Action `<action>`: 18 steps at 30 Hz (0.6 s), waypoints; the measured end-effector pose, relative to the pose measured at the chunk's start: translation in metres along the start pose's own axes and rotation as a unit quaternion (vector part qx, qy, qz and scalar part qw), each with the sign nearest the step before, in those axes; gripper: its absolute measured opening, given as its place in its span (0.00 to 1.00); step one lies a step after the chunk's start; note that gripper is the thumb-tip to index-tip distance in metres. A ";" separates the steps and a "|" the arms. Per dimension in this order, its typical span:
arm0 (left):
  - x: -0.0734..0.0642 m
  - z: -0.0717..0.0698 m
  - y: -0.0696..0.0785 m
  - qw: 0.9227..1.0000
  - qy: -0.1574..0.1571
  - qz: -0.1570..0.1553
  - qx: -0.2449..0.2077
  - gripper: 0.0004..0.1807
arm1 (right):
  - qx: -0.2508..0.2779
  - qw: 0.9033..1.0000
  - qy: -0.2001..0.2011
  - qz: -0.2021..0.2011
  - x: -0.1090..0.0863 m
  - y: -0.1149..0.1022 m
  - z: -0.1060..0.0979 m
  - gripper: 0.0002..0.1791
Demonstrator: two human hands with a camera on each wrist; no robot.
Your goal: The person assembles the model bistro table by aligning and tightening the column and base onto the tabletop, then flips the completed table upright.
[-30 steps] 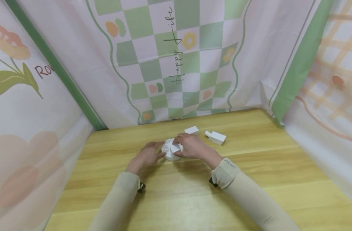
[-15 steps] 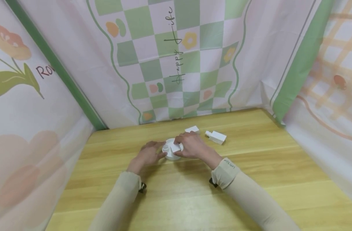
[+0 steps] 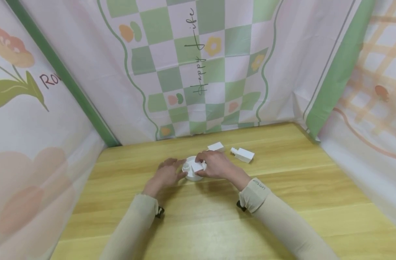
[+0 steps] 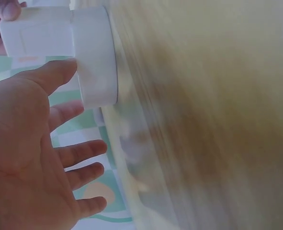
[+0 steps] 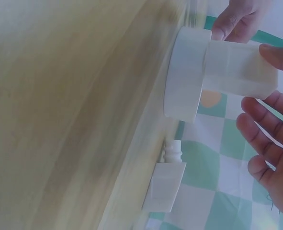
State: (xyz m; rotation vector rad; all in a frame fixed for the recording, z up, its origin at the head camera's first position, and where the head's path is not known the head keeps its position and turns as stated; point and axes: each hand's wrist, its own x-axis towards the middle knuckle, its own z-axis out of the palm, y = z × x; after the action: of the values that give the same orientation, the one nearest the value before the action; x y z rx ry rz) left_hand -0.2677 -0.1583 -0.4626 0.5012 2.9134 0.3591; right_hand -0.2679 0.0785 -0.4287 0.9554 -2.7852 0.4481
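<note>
Right grip (image 3: 216, 164) pinches white block (image 3: 197, 167), upright at the 3 o'clock side of round base (image 3: 193, 178). Left grip (image 3: 166, 174), fingers extended, touches base at 9 o'clock. I'd hold block square, press straight down, brace base flat on desk (image 3: 191, 224); off-axis push could skid it.

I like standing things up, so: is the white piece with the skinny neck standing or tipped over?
Tipped over: the white piece lies along the table, its neck pointing sideways.
</note>
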 end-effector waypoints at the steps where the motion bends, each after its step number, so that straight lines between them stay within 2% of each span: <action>1: 0.000 0.001 0.000 1.000 0.002 0.001 0.002 0.37 | 0.001 1.000 -0.002 0.000 0.000 0.000 0.000 0.24; 11: 0.000 0.008 0.001 1.000 0.023 0.005 0.008 0.39 | 0.020 0.999 -0.019 -0.018 -0.003 0.008 -0.004 0.28; 18: 0.002 0.008 -0.001 1.000 0.023 0.000 0.008 0.38 | 0.040 0.998 -0.052 0.005 -0.006 0.016 -0.008 0.33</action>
State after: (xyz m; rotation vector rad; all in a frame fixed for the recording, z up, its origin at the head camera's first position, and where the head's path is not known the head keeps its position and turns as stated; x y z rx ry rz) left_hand -0.2679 -0.1569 -0.4711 0.5004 2.9621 0.3524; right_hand -0.2729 0.0969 -0.4266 1.0112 -2.8856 0.5293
